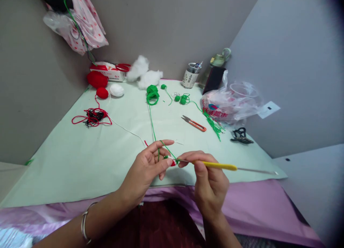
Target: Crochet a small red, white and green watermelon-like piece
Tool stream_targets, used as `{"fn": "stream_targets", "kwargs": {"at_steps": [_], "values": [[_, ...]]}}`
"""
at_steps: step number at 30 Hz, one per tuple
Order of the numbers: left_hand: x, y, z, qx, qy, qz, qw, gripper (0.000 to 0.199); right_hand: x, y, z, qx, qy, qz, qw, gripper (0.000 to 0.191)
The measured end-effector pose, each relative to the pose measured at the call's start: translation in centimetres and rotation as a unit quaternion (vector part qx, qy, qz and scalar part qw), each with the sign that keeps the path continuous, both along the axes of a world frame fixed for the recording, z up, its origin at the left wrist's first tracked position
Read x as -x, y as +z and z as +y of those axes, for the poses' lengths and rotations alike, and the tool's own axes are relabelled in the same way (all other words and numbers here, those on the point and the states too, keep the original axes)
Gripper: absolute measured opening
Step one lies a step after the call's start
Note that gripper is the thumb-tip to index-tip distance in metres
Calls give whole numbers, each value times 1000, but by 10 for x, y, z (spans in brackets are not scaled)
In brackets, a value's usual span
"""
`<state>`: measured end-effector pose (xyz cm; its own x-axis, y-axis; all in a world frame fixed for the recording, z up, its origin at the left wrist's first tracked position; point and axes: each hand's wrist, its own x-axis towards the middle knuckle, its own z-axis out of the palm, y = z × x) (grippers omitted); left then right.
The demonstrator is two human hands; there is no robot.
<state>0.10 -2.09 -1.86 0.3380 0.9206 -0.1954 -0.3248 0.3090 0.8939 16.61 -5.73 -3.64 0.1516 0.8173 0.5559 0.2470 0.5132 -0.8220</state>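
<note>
My left hand [150,163] pinches a small crocheted piece [173,162] in red, white and green, with its index finger stretched out. Green yarn [152,120] runs from a green ball [152,92] over that finger down to the piece. In my right hand [208,176] is a crochet hook [220,165] with a yellow handle; its tip meets the piece, and its other metal end points right. A white strand [129,130] leads from a white ball [116,90] toward my left hand.
Orange thread snips [194,123] lie beyond my hands. Red yarn [97,79] and a red-black tangle [94,117] are at left. White stuffing [150,79], a pen can [190,76] and a phone [214,79] stand behind. A plastic bag [231,103] and black hair claw [242,136] sit right.
</note>
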Motion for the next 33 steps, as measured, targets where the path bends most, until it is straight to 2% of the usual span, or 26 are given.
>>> {"fn": "stream_targets", "kwargs": {"at_steps": [2,4,6,8,9,11,13,15,18,21,23,25,26,29,31,33], "values": [[-1,1,-2,-16,20,21,999,43,1,0,-2,-62,-7,-95,993,25],[-3,1,-3,-23,34,30,999,45,3,-4,-3,-121,-22,-188,974,28],[-3,0,-4,-5,20,4,1000,52,5,-11,-4,-152,-64,-259,952,34],[-3,-1,-2,45,-16,-47,998,59,6,-16,-4,-156,-105,-288,939,39],[-2,-1,-1,76,-32,-72,994,60,6,-17,-4,-148,-111,-279,942,38],[0,0,3,119,-41,-104,987,57,6,-14,-1,-111,-99,-193,970,30],[2,2,5,122,-29,-109,986,53,6,-8,2,-62,-73,-60,994,25],[2,4,6,101,-21,-99,990,50,6,-2,6,-25,-38,31,998,23],[0,4,3,59,-14,-67,996,46,9,0,9,-9,-7,26,1000,22],[-3,0,0,24,11,-39,999,48,12,-6,6,-50,-42,-76,995,27],[-3,-3,0,37,2,-54,998,49,12,-10,2,-104,-78,-168,977,34],[-3,-4,2,81,-31,-90,992,46,11,-12,1,-136,-97,-207,964,37],[-2,-4,4,103,-44,-109,988,43,10,-12,1,-132,-92,-191,968,35],[0,-2,9,128,-33,-139,981,34,7,-7,5,-54,-70,-28,996,26],[0,1,9,108,-14,-125,986,30,7,-3,8,-13,-32,61,998,23],[-1,3,7,68,-9,-95,993,27,9,-1,11,4,7,82,997,21]]}}
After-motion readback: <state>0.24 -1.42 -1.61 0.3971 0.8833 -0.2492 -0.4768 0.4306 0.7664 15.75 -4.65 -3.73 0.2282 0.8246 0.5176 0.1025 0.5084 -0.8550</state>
